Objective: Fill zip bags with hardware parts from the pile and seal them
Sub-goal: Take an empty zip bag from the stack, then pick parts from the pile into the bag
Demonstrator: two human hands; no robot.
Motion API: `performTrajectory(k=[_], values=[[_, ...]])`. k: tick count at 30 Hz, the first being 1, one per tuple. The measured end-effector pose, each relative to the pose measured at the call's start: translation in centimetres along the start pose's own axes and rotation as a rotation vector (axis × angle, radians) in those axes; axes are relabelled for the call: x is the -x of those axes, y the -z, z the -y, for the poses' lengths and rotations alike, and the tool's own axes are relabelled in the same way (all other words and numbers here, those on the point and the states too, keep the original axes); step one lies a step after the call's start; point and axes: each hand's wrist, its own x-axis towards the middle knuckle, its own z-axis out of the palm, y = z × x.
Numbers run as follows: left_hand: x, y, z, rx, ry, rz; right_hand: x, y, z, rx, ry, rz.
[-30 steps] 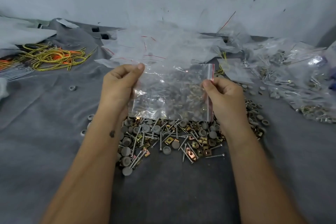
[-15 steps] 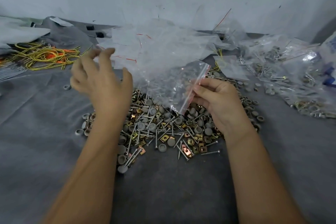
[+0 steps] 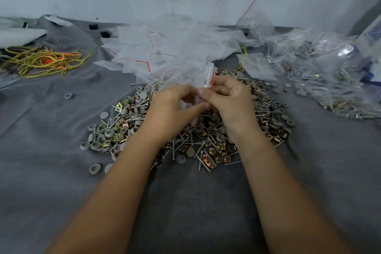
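Head view: my left hand point(image 3: 175, 105) and right hand point(image 3: 228, 99) pinch an empty zip bag point(image 3: 207, 77) at frame centre. Filled bags point(image 3: 329, 80) lie upper right; the pile point(image 3: 127, 126) remains large, so much is left.

Both hands, left point(image 3: 175, 107) and right point(image 3: 228, 99), pinch zip bag point(image 3: 207, 77) above hardware pile point(image 3: 127, 126).

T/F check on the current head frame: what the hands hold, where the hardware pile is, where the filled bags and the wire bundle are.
1. Both hands pinch the zip bag. True: left hand, right hand.
2. The hardware pile lies under the hands. True.
3. The yellow wire bundle lies at far right. False: far left.
4. The filled bags lie at left. False: right.
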Motion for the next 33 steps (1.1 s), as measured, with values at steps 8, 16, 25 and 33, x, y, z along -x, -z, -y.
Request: performTrajectory(k=[8,16,25,33], values=[[-0.6,0.4,0.9,0.229,0.198,-0.341,0.1,0.2,0.3,0.272,0.134,-0.106],[-0.2,0.8,1.3,-0.107,-0.138,-0.394,0.3,0.7,0.7,0.29,0.224,-0.224],[-0.3,4.8,2.8,-0.297,-0.063,-0.917,0.0,2.0,1.0,0.563,0.208,-0.383],[-0.5,0.6,2.3,-0.444,0.087,-0.054,0.1,2.0,0.3,1.109,0.189,0.073]])
